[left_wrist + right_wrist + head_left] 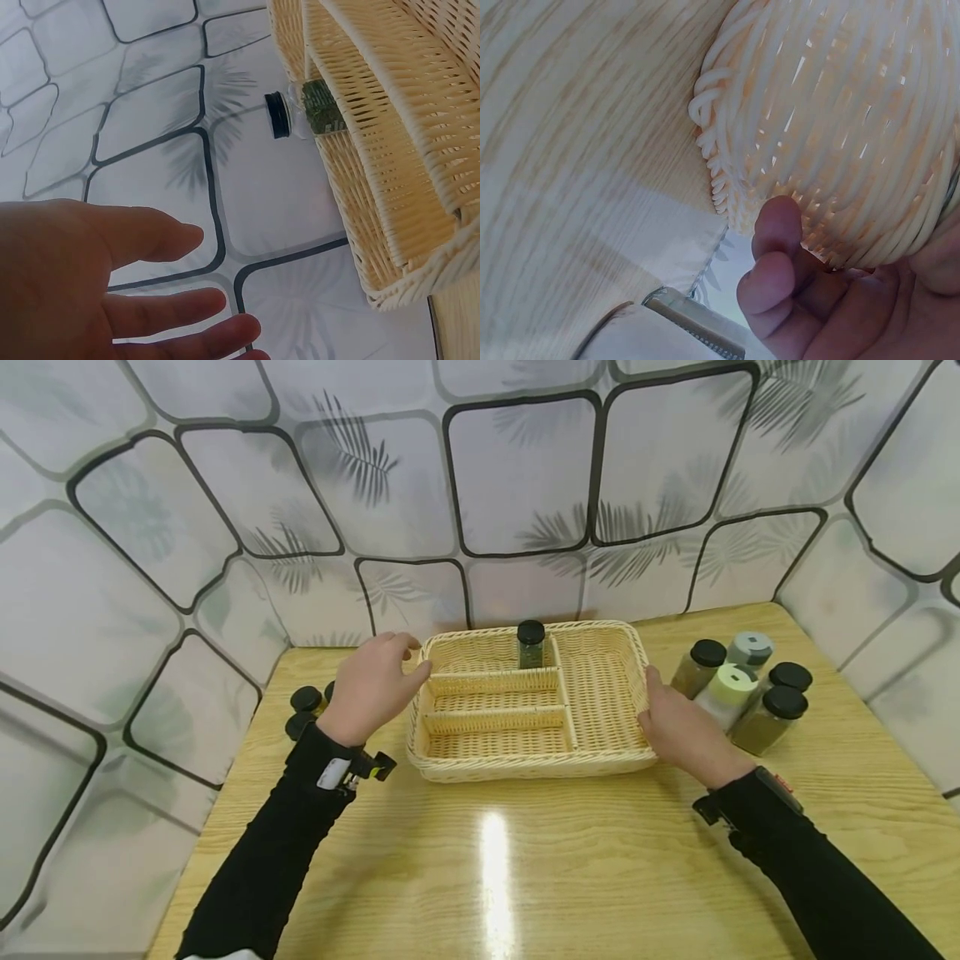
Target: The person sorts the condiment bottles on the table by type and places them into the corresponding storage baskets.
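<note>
A cream woven basket [495, 768] lies on the table, split by dividers into three narrow compartments on the left and a wide one on the right. A small black-lidded jar with green contents [531, 647] stands in the rear narrow compartment. My left hand [375, 685] is beside the basket's left end; the left wrist view has its fingers loosely extended, apart from the rim, with nothing held. At the right end, my right hand [686, 727] grips the basket wall. Curled fingers [776, 225] lie against the outer weave in the right wrist view.
Several spice jars, including a dark-lidded jar [768, 718] and one with a pale green lid [727, 693], stand right of the basket. More black-lidded jars [306, 700] sit at the left, partly behind my left hand. Patterned cloth [525, 477] rises behind the table [585, 860].
</note>
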Demonstrator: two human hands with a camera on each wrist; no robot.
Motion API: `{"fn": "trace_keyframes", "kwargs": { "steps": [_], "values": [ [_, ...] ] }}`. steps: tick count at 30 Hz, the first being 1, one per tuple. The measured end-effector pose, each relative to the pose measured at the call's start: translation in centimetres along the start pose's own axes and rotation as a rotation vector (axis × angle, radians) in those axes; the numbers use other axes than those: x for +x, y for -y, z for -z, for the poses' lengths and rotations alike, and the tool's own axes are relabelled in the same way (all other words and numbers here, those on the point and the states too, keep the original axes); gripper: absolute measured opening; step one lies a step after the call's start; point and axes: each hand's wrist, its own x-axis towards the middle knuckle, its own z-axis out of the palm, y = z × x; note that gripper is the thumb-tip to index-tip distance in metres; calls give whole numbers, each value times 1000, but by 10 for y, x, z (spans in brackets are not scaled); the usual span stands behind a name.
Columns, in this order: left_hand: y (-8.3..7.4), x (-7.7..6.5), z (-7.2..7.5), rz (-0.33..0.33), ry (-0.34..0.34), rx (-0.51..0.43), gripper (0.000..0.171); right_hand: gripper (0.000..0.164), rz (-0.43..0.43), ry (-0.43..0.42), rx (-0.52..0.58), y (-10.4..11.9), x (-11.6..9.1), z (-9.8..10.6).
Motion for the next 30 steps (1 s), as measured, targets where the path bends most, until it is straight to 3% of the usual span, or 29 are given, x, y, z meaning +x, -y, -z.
{"fn": "trace_keyframes", "kwargs": {
  "steps": [6, 23, 30],
  "values": [
    [10, -9, 1, 35, 4, 0, 40, 71, -31, 24, 27, 1, 1, 0],
    [38, -36, -1, 122, -50, 47, 39, 70, 10, -7, 56, -1, -3, -3],
    [50, -47, -4, 123, -82, 47, 38, 70, 8, -1, 59, -1, -1, 0]
  ]
}}
